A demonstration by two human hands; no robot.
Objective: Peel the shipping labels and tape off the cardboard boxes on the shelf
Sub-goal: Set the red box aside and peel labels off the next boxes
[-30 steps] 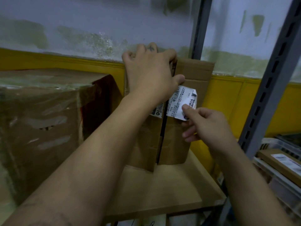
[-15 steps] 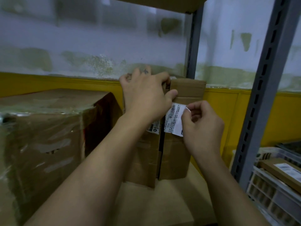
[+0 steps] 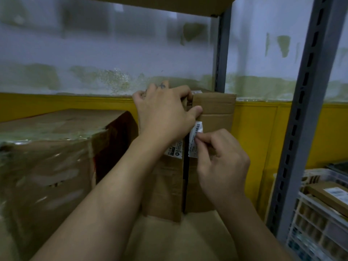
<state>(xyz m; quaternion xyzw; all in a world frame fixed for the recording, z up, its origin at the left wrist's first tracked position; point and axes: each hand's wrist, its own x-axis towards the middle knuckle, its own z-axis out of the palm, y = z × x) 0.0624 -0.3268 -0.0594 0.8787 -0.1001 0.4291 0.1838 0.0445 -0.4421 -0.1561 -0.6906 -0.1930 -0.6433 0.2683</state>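
A tall brown cardboard box [image 3: 214,108] stands upright on the shelf board, split by a dark vertical seam. My left hand [image 3: 163,115] grips its top edge, thumb across the seam. A white shipping label [image 3: 194,140] with a barcode sits right of the seam, partly peeled and folded over. My right hand [image 3: 220,159] pinches that label between thumb and fingertips. A second piece of white label [image 3: 174,150] stays stuck left of the seam, partly hidden by my left wrist.
A large box [image 3: 47,166] wrapped in clear tape fills the left of the shelf. The wooden shelf board [image 3: 184,240] lies below. Grey slotted uprights [image 3: 308,113] stand at right. A white crate [image 3: 316,221] holding a flat labelled carton [image 3: 331,194] sits lower right.
My right hand rose from the label's lower corner to its middle and folded the label leftward toward the seam. The camera tilted upward. My left hand kept its grip on the box top.
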